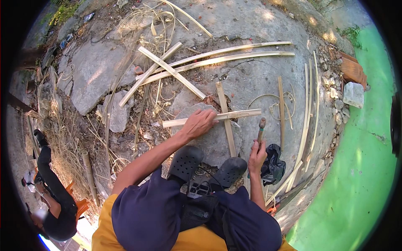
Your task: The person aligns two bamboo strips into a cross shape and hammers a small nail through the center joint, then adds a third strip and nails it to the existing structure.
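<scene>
My left hand (pixel 200 124) is closed over a pale wooden strip (pixel 240 114), which lies roughly level from left to right. Beneath it runs a second wooden strip (pixel 229 136), so the two form a cross on a flat grey stone. To the right, my right hand (pixel 257 155) grips a hammer (pixel 261 130) by its handle, with the head pointing up and away from me. The hammer stays apart from the crossed strips. Both strips lie just beyond my dark clogs (pixel 186 160). My left fingertips are partly hidden behind the hand.
Farther off are two crossed strips (pixel 171 72) beside long curved strips (pixel 234 55). A black plastic bag (pixel 273 165) sits by my right hand. Long thin slats (pixel 309 113) line the right, before green ground (pixel 356 167). Another person (pixel 54 196) sits at far left.
</scene>
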A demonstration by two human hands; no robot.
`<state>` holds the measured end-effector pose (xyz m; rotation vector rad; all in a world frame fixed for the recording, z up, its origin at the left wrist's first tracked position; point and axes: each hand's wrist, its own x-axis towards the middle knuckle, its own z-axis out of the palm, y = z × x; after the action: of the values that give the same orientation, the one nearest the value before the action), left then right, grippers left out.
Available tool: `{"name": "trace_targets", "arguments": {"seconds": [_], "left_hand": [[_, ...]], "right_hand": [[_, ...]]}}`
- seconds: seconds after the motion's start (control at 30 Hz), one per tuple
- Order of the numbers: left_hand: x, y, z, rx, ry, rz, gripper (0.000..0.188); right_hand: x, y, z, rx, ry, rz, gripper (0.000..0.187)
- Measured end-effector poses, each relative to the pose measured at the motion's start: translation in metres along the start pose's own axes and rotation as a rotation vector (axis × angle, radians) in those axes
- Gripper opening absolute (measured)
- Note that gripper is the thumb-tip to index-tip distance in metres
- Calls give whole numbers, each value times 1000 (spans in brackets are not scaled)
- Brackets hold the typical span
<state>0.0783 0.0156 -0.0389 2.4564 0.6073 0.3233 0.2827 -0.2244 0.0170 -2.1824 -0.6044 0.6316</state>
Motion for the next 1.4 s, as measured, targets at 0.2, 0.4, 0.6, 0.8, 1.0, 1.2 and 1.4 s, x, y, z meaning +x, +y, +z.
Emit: {"name": "trace_targets", "arguments": {"seconds": [0.2, 0.4, 0.6, 0.8, 1.0, 1.2, 1.4], "left_hand": [[-1, 0, 6, 36, 105, 61, 27], [-3, 3, 11, 42, 86, 35, 28], [-2, 4, 7, 19, 60, 37, 30], [-3, -3, 6, 1, 13, 82, 32], [-4, -1, 8, 88, 89, 35, 40], [6, 0, 2, 250, 34, -11, 70], [4, 1, 3, 235, -22, -56, 75]], "right_hand": [[0, 0, 3, -73, -65, -49, 28], [4, -18, 6, -93, -186, -168, 26], [3, -17, 11, -96, -245, -149, 25], [1, -16, 9, -92, -246, -149, 25], [3, -17, 11, -83, -252, -202, 24], [4, -19, 6, -179, -487, -363, 21], [8, -21, 5, -266, -595, -393, 18]]}}
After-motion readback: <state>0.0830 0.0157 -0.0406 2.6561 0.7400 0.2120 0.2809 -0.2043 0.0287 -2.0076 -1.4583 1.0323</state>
